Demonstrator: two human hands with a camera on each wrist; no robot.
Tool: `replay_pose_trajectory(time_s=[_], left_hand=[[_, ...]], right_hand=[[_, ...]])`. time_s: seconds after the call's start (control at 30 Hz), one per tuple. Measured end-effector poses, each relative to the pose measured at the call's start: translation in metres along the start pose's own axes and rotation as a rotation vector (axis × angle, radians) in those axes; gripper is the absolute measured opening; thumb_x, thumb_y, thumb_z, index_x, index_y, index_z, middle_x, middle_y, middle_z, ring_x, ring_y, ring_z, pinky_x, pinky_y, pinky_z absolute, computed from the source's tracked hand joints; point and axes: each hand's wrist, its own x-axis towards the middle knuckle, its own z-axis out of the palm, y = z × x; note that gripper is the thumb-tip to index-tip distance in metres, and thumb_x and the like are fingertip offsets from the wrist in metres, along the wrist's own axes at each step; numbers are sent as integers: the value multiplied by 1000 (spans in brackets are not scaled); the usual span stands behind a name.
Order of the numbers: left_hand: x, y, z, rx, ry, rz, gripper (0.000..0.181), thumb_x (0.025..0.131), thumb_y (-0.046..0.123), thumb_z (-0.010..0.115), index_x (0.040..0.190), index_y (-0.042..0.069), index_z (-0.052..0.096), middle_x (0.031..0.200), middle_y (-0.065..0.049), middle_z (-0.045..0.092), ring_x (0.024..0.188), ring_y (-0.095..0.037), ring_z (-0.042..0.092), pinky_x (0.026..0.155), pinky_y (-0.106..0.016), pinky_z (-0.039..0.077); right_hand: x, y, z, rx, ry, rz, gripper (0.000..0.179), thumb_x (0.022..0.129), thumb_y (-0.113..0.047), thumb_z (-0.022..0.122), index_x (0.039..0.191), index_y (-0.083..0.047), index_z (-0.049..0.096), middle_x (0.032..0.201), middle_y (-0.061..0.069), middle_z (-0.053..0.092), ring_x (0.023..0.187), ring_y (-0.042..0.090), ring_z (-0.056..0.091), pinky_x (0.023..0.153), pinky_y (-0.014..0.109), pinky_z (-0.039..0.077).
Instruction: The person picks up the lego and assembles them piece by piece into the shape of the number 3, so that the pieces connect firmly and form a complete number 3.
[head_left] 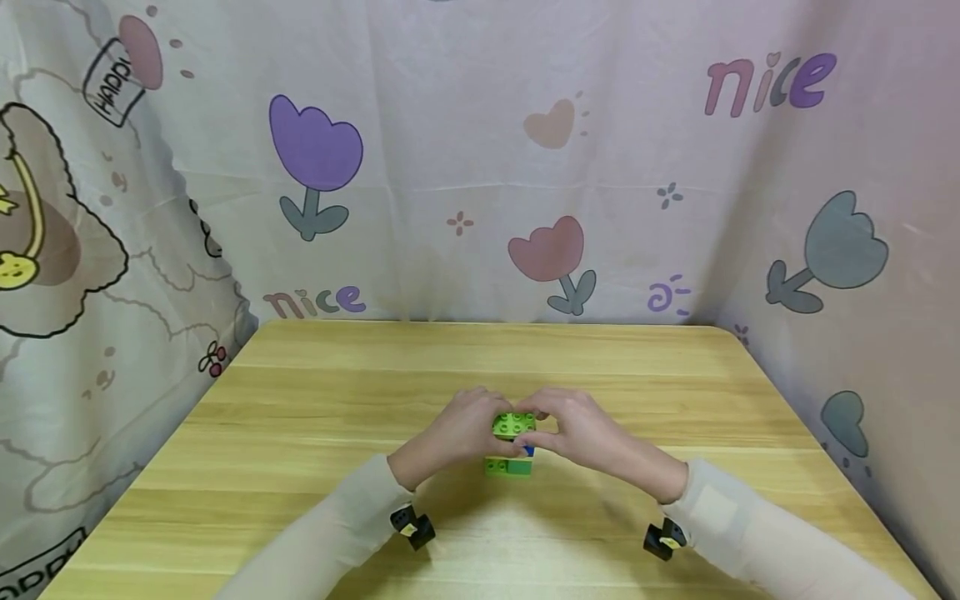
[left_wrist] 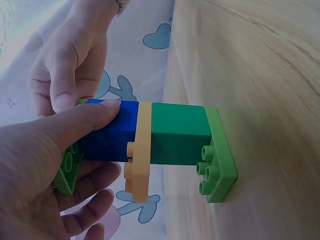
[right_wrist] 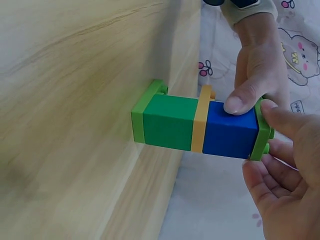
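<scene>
A tower of toy building bricks stands upright on the table between both hands. At its base lies a light green plate (left_wrist: 222,167), studs showing along one side. Above that come a dark green block (right_wrist: 170,122), an orange plate (left_wrist: 143,155), a blue block (right_wrist: 231,132) and, on top, another light green plate (head_left: 513,425). My left hand (head_left: 467,425) grips the blue block, thumb on its near face and fingers behind. With thumb and fingertips, my right hand (head_left: 576,425) pinches the top light green plate at its edges.
The wooden table (head_left: 337,375) extends around the tower on every side. A printed cloth (head_left: 450,150) hangs behind it and along both sides. Each sleeve carries a small black wrist device (head_left: 412,527) near the cuff.
</scene>
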Motion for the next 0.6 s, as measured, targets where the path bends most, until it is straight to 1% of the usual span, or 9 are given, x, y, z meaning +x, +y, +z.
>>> replay_pose_trajectory(time_s=[0.13, 0.27, 0.4, 0.5, 0.6], left_hand=[[1, 0, 1, 5, -2, 3, 49, 77, 52, 79, 110, 17, 73, 96, 7, 67, 76, -8, 48, 67, -27, 37], [1, 1, 0, 14, 10, 10, 47, 76, 51, 80, 105, 15, 74, 95, 6, 67, 76, -8, 48, 66, -27, 38], [1, 1, 0, 16, 10, 15, 44, 76, 51, 80, 100, 15, 73, 91, 7, 66, 75, -8, 48, 65, -27, 38], [1, 1, -1, 13, 8, 16, 44, 77, 51, 80, 101, 15, 73, 91, 7, 65, 74, -8, 47, 65, -27, 37], [0, 0, 0, 6, 7, 11, 44, 77, 50, 80, 103, 15, 73, 92, 7, 65, 74, -9, 47, 65, -27, 37]], right_hand=[[-4, -1, -3, 19, -15, 3, 35, 91, -27, 71, 122, -12, 67, 113, -1, 68, 91, 15, 63, 78, 35, 54], [-7, 0, -3, 19, -10, 6, 34, 91, -26, 71, 121, -11, 68, 112, -1, 68, 92, 15, 63, 78, 30, 53], [-6, 2, -3, 25, -1, -8, 33, 90, -25, 73, 118, -9, 69, 110, 0, 69, 92, 17, 65, 78, 32, 55], [-5, 2, -3, 34, -2, -11, 33, 89, -25, 74, 117, -8, 70, 110, 1, 70, 92, 19, 66, 78, 35, 55], [-4, 2, -3, 40, -11, -1, 33, 89, -26, 73, 117, -8, 71, 110, 1, 70, 92, 19, 66, 78, 35, 55]])
